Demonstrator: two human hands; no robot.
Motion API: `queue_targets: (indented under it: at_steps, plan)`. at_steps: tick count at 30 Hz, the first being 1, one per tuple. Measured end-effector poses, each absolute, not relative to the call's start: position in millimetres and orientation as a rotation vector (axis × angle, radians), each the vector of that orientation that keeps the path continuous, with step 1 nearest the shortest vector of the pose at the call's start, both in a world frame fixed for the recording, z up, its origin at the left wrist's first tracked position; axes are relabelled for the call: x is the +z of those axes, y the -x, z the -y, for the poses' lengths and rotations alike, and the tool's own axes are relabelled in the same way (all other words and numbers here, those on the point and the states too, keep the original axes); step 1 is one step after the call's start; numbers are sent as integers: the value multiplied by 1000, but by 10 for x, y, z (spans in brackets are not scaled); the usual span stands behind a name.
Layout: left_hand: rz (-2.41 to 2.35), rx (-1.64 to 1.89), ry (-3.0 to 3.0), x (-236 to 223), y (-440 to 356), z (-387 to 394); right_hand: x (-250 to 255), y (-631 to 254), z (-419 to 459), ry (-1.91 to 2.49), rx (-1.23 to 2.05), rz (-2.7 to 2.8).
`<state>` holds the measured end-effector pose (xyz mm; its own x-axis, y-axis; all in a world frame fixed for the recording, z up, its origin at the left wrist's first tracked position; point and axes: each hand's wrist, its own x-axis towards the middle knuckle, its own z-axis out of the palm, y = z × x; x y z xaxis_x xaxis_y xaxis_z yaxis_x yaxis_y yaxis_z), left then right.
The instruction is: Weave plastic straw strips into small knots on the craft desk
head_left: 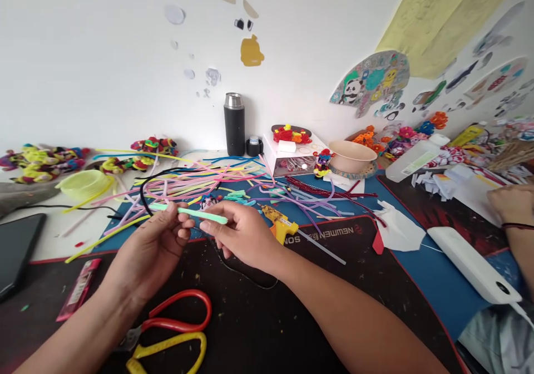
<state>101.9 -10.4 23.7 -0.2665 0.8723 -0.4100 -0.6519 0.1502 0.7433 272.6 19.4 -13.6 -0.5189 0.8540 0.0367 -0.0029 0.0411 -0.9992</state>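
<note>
A light green pipe cleaner (194,213) runs between my two hands above the black mat. My left hand (153,243) pinches it near its left part, thumb on top. At the other end, my right hand (238,230) has it between thumb and fingers. Just beyond the right hand lies a yellow glue gun (284,228). Below my hands are scissors (181,326) with one red and one yellow handle, their blades partly hidden by the left forearm. Many loose pipe cleaners (200,182) in pink, yellow and purple are heaped behind both hands.
A black thermos (235,126) stands by the wall, near a white box (287,156) and a beige bowl (352,158). At left lie a phone (19,251) and a red packet (79,289). Another person's hand (512,206) rests at right, beyond a white power bank (471,262).
</note>
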Motion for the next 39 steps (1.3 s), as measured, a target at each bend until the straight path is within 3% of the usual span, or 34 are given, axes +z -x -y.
queue_targets:
  at_steps: [13, 30, 39]
  plan:
    - [-1070, 1328, -469, -151, -955, 151, -160, -2744, -202, 845, 1418, 1606]
    - [-1124, 1473, -335, 130, -956, 120, -81, -2747, -225, 809, 1638, 1467]
    - [-1094, 1358, -268, 90, -988, 141, -65, -2737, -184, 805, 1657, 1476]
